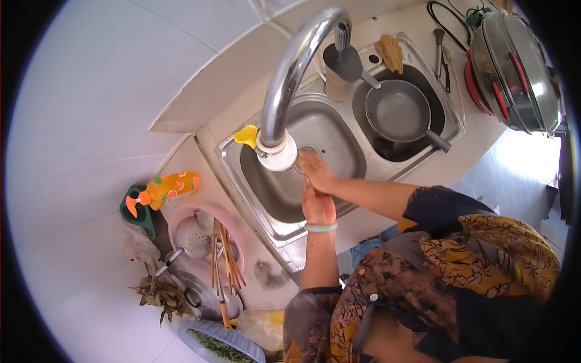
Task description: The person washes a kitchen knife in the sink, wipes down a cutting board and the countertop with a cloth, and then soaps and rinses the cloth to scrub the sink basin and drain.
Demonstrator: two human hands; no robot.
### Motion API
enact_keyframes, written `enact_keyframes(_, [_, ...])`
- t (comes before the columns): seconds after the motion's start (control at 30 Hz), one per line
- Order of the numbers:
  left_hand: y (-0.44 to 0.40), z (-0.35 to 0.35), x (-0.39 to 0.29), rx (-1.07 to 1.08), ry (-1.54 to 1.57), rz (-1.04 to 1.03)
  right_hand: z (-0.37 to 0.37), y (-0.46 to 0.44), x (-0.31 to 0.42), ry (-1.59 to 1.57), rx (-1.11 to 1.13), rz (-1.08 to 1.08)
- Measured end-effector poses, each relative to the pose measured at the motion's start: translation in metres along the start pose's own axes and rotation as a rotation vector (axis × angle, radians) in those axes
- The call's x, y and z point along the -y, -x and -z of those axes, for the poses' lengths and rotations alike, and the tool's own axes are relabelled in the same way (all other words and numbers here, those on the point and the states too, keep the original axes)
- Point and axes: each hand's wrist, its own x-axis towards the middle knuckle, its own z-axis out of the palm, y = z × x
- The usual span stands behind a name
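Both hands meet over the left basin [330, 124] of the steel sink, partly under the white head [278, 156] of the chrome faucet [290, 72]. My right hand [319, 173] reaches in from the right with its fingers curled. A small yellowish patch shows at its fingertips, too small to name. Just below it, against it, is my left hand [319, 209], a pale green bangle [321, 228] on its wrist. The left fingertips are hidden behind the right hand and the faucet head. A round metal rim [310, 149] shows just beyond the fingers.
A frying pan [397, 110] lies in the right basin, near a brown scrubber [390, 53]. Left of the sink stand an orange pump bottle [172, 189] and a pink basin [239, 227] with chopsticks [227, 257]. A lidded wok [514, 69] sits at the far right.
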Motion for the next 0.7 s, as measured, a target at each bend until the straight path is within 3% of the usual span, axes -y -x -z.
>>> enact_keyframes(0.03, [-0.002, 0.001, 0.002, 0.062, -0.004, -0.054, 0.001, 0.006, 0.001, -0.008, 0.040, -0.011])
enact_keyframes(0.1, [-0.012, 0.011, -0.001, -0.031, 0.042, 0.002, 0.004, 0.017, 0.000, -0.009, 0.114, -0.016])
enact_keyframes(0.13, [-0.017, 0.020, -0.009, -0.074, 0.033, 0.021, -0.011, 0.031, -0.009, -0.128, 0.075, 0.109])
enact_keyframes(0.23, [-0.022, 0.035, -0.009, -0.223, 0.070, -0.069, -0.035, 0.076, 0.006, 0.122, -0.063, 0.259])
enact_keyframes(0.27, [-0.027, 0.049, 0.002, -0.153, 0.057, -0.089, -0.036, 0.070, 0.009, 0.102, -0.144, 0.360])
enact_keyframes(0.3, [-0.028, 0.059, 0.007, -0.086, 0.041, -0.107, -0.030, 0.050, 0.006, 0.116, -0.066, 0.245])
enact_keyframes(0.33, [-0.016, 0.048, -0.006, 0.242, 0.171, 0.071, -0.019, 0.018, 0.000, 0.127, 0.012, 0.129])
enact_keyframes(0.43, [-0.003, 0.003, -0.001, -0.029, 0.008, -0.105, -0.006, -0.014, -0.010, -0.063, 0.080, -0.179])
enact_keyframes(0.47, [-0.003, -0.005, -0.006, -0.136, 0.035, -0.057, -0.003, -0.017, -0.010, -0.156, 0.072, -0.266])
enact_keyframes(0.57, [-0.017, 0.007, -0.028, -0.290, -0.073, 0.085, -0.027, 0.046, 0.003, -0.031, -0.083, 0.172])
enact_keyframes(0.6, [-0.021, 0.008, -0.031, -0.376, -0.049, -0.014, -0.037, 0.052, -0.005, 0.047, -0.176, 0.271])
enact_keyframes(0.63, [-0.020, 0.008, -0.029, -0.264, -0.027, -0.010, -0.047, 0.051, -0.012, 0.124, -0.273, 0.373])
enact_keyframes(0.7, [-0.012, 0.008, -0.026, -0.040, 0.004, -0.001, -0.050, 0.035, -0.020, 0.155, -0.294, 0.326])
